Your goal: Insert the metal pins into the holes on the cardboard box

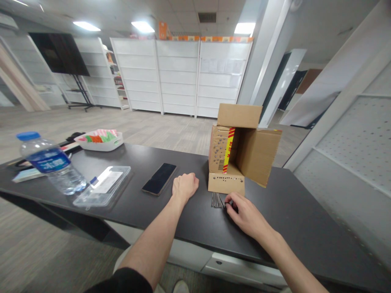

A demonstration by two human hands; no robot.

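My left hand (185,186) rests on the dark tabletop as a loose fist, between the phone (159,179) and the cardboard box; its curled fingers hide whatever may be inside. My right hand (241,211) is closed, thumb and forefinger drawn together at the right end of a row of thin metal nails or screws (217,200). What lies between those fingertips is too small to tell. Just behind the row stands the open cardboard box (220,150), its flaps spread. Round metal heads dot its left face, and its lowered front flap (226,183) shows small holes and a few heads.
Left on the desk (128,156) are a lidded clear plastic case (104,185), a water bottle (51,162) leaning in view, and a white basket (100,142) of colourful packets. A perforated white panel (360,154) borders the right side. White shelving (177,77) stands across the floor.
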